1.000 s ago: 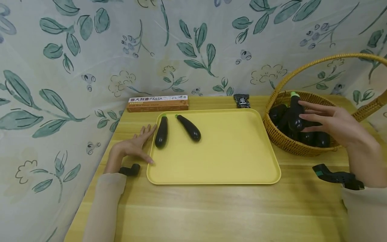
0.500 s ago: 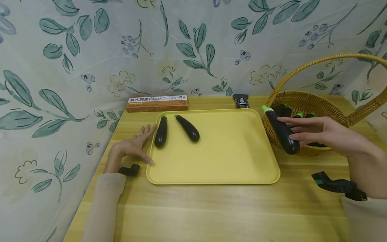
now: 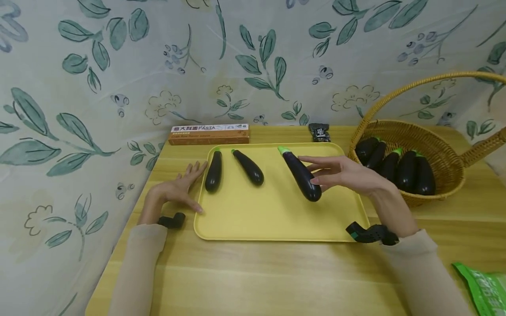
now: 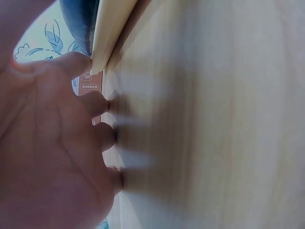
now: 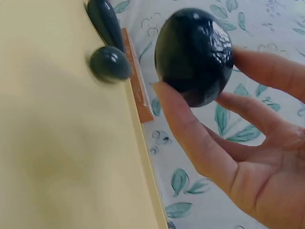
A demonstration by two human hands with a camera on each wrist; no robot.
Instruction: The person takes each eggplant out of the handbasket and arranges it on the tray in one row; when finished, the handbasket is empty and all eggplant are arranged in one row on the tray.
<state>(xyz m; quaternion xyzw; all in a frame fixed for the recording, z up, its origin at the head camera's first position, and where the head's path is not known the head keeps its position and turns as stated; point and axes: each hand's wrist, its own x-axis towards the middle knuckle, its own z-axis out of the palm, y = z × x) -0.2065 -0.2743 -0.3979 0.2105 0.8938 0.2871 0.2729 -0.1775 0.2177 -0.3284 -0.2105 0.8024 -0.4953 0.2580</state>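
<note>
My right hand (image 3: 344, 174) pinches a dark eggplant (image 3: 301, 176) with a green stem end, between thumb and fingers, above the right half of the yellow tray (image 3: 276, 219). Seen from the right wrist, the same eggplant (image 5: 193, 57) shows its round end, gripped at the sides. My left hand (image 3: 175, 188) has its fingers spread at the tray's left edge; in the left wrist view its fingertips (image 4: 107, 136) meet the tabletop beside the rim. Two more eggplants lie on the tray, one upright along the left edge (image 3: 214, 172) and one slanted beside it (image 3: 248, 167).
A wicker basket (image 3: 448, 175) with a tall handle stands right of the tray, holding several eggplants (image 3: 407, 171). Behind the tray are a pasta box (image 3: 209, 134) and a small black packet (image 3: 319, 132). A green bag (image 3: 484, 287) lies at the lower right.
My right hand has lifted an eggplant out of the basket and carried it left over the tray. The left hand stays at the tray's edge. The green bag has come into view.
</note>
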